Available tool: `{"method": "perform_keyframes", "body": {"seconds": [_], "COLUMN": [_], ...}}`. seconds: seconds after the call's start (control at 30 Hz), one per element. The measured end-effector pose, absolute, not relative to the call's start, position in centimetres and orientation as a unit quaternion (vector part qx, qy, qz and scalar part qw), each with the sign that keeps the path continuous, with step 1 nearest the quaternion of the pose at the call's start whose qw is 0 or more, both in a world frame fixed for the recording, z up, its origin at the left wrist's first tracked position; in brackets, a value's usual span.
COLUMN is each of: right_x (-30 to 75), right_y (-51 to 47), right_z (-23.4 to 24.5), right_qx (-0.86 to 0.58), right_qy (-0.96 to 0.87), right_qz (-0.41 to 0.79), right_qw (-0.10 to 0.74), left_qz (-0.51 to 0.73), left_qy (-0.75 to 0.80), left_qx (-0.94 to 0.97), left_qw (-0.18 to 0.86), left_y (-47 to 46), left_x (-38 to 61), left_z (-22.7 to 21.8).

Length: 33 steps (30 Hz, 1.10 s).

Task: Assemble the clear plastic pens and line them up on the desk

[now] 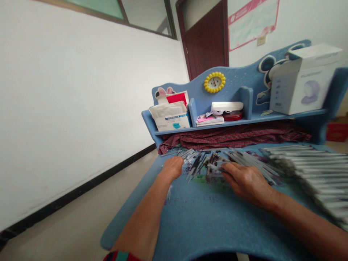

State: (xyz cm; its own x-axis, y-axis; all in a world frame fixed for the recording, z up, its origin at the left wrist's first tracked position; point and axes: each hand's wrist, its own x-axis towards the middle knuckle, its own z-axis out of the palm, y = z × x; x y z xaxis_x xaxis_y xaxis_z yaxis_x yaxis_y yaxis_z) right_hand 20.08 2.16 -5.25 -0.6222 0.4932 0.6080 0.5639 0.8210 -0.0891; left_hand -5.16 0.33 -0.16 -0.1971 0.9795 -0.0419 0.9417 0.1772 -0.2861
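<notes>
My left hand point(173, 168) is closed at the left end of a spread of pen parts, its fingers turned away so that anything in them is hidden. My right hand point(248, 181) lies farther right with fingers drawn together. A small clear piece point(214, 167) shows by its fingertips; whether they grip it I cannot tell. Between the hands lie dark slim pen parts point(197, 166) and small dark bits. Clear pen barrels point(254, 165) fan out just beyond my right hand. A large stack of pale, pen-like sticks point(318, 170) covers the desk's right side.
The blue desk point(201, 221) has a rear shelf holding a mask box point(174, 121), a white case point(227, 106), a round red tin point(233, 116) and a large white carton point(304, 83). A checked cloth point(217, 136) is bunched beneath it. A white wall point(81, 90) stands left.
</notes>
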Motion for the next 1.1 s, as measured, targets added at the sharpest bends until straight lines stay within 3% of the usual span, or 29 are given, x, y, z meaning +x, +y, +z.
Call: {"method": "perform_keyframes", "body": {"seconds": [0.43, 1.1], "right_x": [20.0, 19.9], "right_y": [2.2, 2.2], "right_z": [-5.0, -5.0], "right_qx": [-0.295, -0.304], "right_qy": [-0.894, -0.897], "right_qz": [-0.06, -0.037], "right_qw": [0.331, 0.32], "left_qz": [-0.03, -0.058], "left_qy": [-0.664, -0.661], "left_qx": [-0.744, -0.748], "left_qw": [0.068, 0.019], "left_y": [1.3, 1.9], "left_x": [0.4, 1.3], "left_z": [-2.4, -2.9]}}
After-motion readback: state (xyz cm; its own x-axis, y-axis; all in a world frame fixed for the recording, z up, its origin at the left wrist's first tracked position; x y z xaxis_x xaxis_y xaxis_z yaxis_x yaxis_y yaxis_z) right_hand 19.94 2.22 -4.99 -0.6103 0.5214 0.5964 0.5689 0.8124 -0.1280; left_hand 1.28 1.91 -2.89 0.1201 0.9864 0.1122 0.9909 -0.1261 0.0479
